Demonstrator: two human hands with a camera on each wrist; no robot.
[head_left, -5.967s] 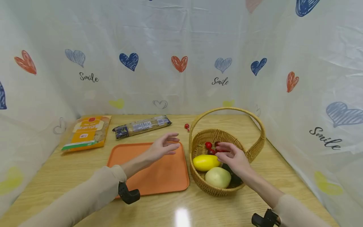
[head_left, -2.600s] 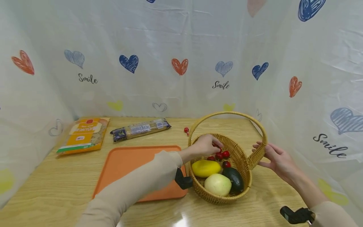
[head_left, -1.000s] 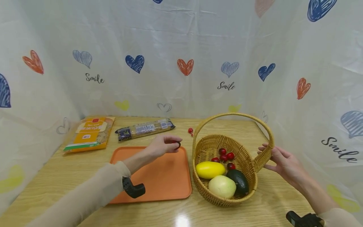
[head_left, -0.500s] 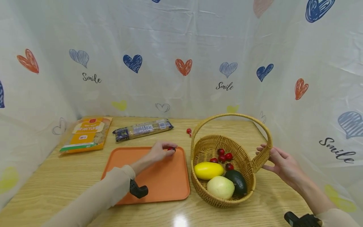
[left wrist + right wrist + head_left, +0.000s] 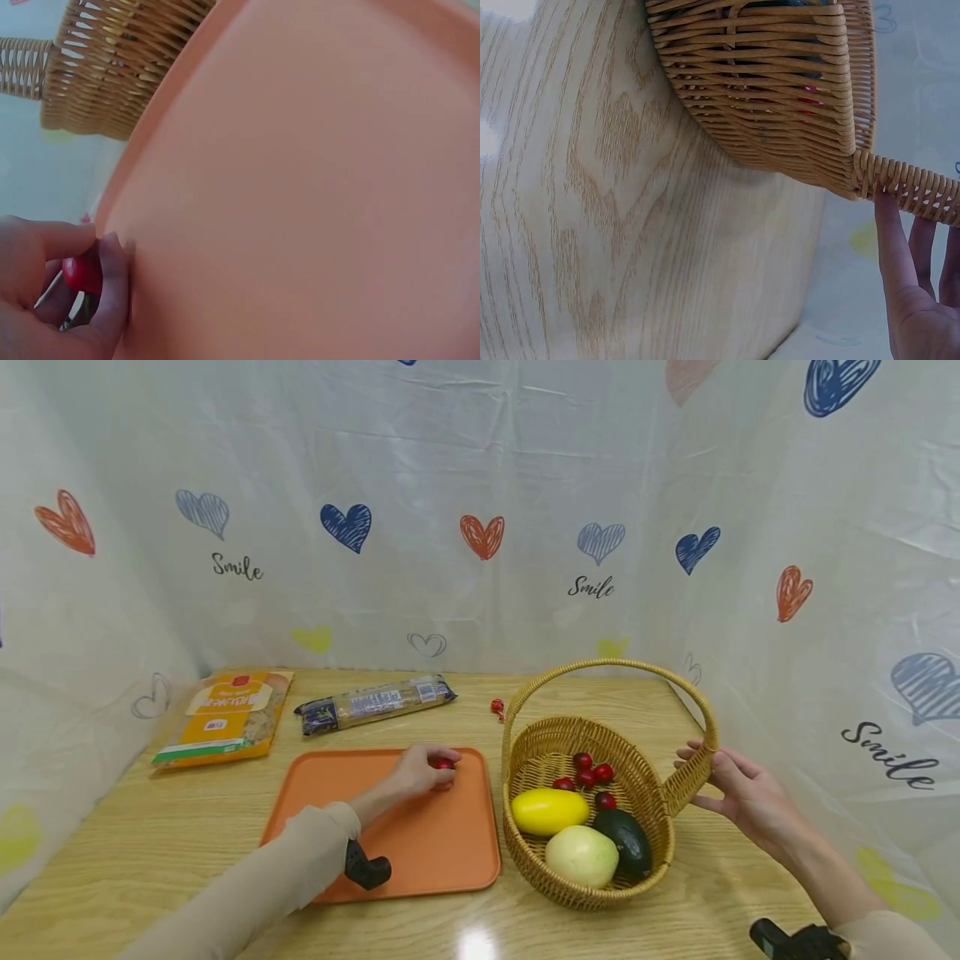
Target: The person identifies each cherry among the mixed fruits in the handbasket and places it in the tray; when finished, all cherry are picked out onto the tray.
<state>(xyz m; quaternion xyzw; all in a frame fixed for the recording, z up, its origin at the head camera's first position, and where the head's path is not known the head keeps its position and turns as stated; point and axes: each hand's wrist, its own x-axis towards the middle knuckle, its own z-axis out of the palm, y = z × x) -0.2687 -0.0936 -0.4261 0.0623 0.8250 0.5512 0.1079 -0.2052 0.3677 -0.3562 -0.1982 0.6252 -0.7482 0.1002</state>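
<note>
My left hand point(image 5: 418, 771) is over the far part of an orange tray point(image 5: 420, 860), pinching a red cherry point(image 5: 81, 274) between thumb and fingers. In the left wrist view the cherry hangs close to the tray surface; whether it touches is unclear. On the right, my right hand point(image 5: 757, 793) holds the lower right side of the handle point(image 5: 692, 777) of a wicker basket point(image 5: 528, 864), thumb and fingers on either side of it. Inside the basket lie several cherries point(image 5: 586, 778), a yellow oval fruit point(image 5: 551, 812), a pale green round fruit point(image 5: 582, 857) and a dark green avocado point(image 5: 624, 842).
An orange and clear food bag point(image 5: 228, 714) lies at the back left. Beside it is a long packet of noodles point(image 5: 377, 703). A small red item point(image 5: 497, 706) sits behind the basket, near its handle. A white curtain printed with hearts surrounds the wooden table point(image 5: 150, 843).
Over the last seconds my left hand has taken a cherry from the basket, carried it left and lowered it over the tray. My right hand has moved from above the basket to its handle.
</note>
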